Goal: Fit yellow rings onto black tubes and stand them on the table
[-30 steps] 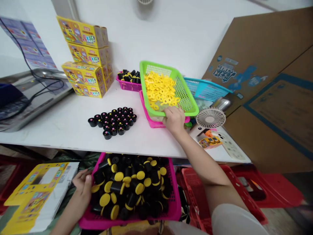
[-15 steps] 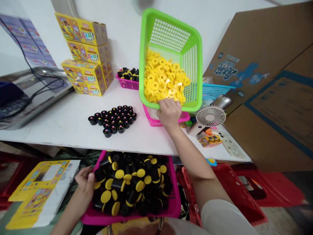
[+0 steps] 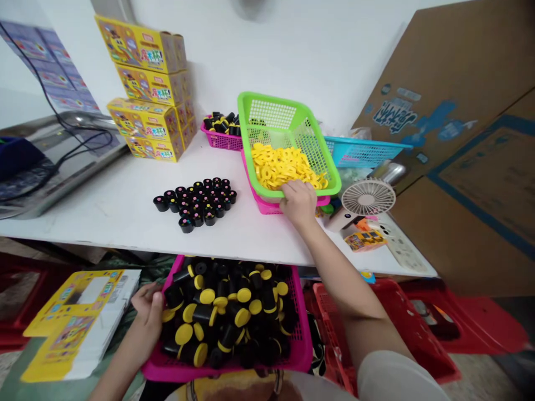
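Note:
My right hand point(image 3: 298, 203) grips the near rim of a green basket point(image 3: 267, 111) that holds many yellow rings point(image 3: 284, 167). That basket rests on a pink basket point(image 3: 261, 205) on the white table point(image 3: 125, 189). My left hand point(image 3: 148, 309) holds the left edge of a second pink basket point(image 3: 301, 351) in my lap, full of black cylinders with yellow caps point(image 3: 221, 317). A cluster of small black caps point(image 3: 194, 203) stands on the table between both hands.
Stacked yellow boxes point(image 3: 146, 94) and a small pink basket of black parts point(image 3: 221, 131) sit at the back. A blue basket point(image 3: 363, 151), a small white fan point(image 3: 368, 197) and large cardboard point(image 3: 468, 139) stand right. Red crates point(image 3: 418, 334) are below; flat yellow cartons point(image 3: 71, 317) lie left.
The green basket was tipped up steeply towards me half a second ago; now it lies back down, and the yellow rings have gathered at its near end.

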### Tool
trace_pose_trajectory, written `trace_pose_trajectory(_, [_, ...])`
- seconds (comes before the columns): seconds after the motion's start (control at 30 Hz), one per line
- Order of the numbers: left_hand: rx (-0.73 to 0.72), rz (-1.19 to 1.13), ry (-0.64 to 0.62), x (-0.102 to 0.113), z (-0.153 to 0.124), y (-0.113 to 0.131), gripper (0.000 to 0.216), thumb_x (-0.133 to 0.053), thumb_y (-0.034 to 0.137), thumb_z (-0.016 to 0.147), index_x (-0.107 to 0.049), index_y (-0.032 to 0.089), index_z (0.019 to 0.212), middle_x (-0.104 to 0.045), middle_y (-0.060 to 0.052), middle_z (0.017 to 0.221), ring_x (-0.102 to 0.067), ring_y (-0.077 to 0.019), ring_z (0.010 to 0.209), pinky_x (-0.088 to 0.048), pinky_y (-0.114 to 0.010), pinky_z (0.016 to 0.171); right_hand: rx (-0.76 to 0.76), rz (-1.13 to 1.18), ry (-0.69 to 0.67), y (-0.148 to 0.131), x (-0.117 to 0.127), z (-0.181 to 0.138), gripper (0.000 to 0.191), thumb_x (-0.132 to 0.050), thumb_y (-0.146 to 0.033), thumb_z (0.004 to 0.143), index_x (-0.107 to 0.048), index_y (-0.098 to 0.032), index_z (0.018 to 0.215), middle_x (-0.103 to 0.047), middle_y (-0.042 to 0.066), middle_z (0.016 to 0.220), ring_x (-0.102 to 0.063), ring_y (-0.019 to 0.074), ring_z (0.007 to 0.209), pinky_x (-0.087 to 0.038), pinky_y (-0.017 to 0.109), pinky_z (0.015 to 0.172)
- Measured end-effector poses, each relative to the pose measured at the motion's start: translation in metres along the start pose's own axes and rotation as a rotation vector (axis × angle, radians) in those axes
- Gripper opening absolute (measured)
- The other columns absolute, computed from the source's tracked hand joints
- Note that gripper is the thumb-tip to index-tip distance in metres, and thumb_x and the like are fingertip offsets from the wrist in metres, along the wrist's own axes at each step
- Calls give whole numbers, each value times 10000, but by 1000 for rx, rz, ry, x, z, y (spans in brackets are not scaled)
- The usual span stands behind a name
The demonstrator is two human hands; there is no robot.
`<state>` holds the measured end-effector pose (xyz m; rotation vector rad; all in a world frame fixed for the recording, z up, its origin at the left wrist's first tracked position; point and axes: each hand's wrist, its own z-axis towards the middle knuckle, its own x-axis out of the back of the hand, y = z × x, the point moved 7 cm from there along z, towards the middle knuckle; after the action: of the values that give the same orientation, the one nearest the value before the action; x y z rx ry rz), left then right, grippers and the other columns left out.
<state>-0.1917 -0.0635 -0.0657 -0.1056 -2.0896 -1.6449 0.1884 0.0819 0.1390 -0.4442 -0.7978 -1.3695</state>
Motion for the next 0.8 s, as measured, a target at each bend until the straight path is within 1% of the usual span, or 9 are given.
trace_pose_trajectory(0.2, [-111, 33, 26, -4, 3, -4, 525, -495, 634, 864, -378, 209, 1149, -567, -173, 1236, -597, -374, 1238, -486, -597, 1084, -71, 95, -181, 27, -3, -2, 152, -583, -108, 829, -717, -171, 861, -738, 116, 910, -632, 273, 942, -362, 346, 786])
trace_pose_trajectory(0.27, [-211, 91, 88, -1, 7, -1, 514, -477, 634, 875, -406, 193, 1130, -551, -179, 1216, -594, -385, 1216, -483, -622, 1075, -90, 169, -273, 35, -9, -5, 138, -629, -181, 856, -744, -169, 932, -760, 126, 978, -651, 294, 985, -412, 360, 822])
trace_pose_trajectory(0.33, [-309, 149, 177, 5, 11, 7, 547, -483, 659, 848, -440, 175, 1099, -542, -187, 1183, -586, -410, 1194, -458, -659, 1084, -61, 287, -360, 38, -14, -8, 207, -692, -255, 848, -763, -180, 1027, -775, 116, 1046, -669, 307, 1017, -462, 384, 862])
trace_pose_trajectory(0.4, [-417, 205, 250, 13, 16, 25, 575, -539, 673, 802, -468, 169, 1071, -548, -186, 1164, -580, -421, 1186, -443, -664, 1097, -46, 441, -374, 42, -13, -5, 259, -693, -296, 862, -770, -191, 1086, -779, 99, 1103, -689, 295, 1040, -502, 395, 899])
trace_pose_trajectory(0.47, [-539, 269, 273, 16, 21, 53, 556, -607, 630, 795, -496, 168, 1083, -563, -178, 1178, -586, -406, 1188, -463, -628, 1088, -105, 550, -292, 49, -8, 7, 265, -594, -315, 940, -781, -186, 1078, -781, 93, 1105, -705, 268, 1032, -526, 390, 915])
trace_pose_trajectory(0.53, [-649, 340, 243, 12, 29, 84, 504, -628, 546, 842, -519, 165, 1155, -580, -166, 1201, -607, -375, 1173, -493, -587, 1059, -150, 561, -227, 53, -6, 24, 308, -550, -332, 976, -788, -174, 1090, -778, 105, 1102, -711, 254, 993, -543, 387, 906])
trace_pose_trajectory(0.57, [-673, 370, 210, 6, 35, 98, 484, -634, 509, 862, -525, 169, 1188, -595, -155, 1193, -623, -359, 1145, -498, -575, 1051, -138, 542, -242, 50, -9, 33, 314, -584, -345, 965, -786, -168, 1129, -773, 113, 1121, -710, 252, 978, -548, 387, 903])
trace_pose_trajectory(0.7, [-615, 348, 199, -18, 68, 131, 616, -780, 345, 767, -459, 165, 1262, -608, -180, 1267, -646, -344, 1113, -524, -549, 1009, -15, 440, -541, 26, -43, 63, 412, -707, -280, 889, -742, -181, 1287, -789, 99, 1125, -727, 229, 912, -566, 344, 888])
trace_pose_trajectory(0.8, [-535, 309, 178, -36, 88, 137, 701, -815, 288, 762, -383, 164, 1300, -645, -180, 1248, -664, -335, 1111, -530, -535, 992, 15, 335, -659, 20, -64, 74, 299, -716, -180, 850, -815, -187, 1132, -816, 65, 971, -750, 226, 857, -574, 314, 880])
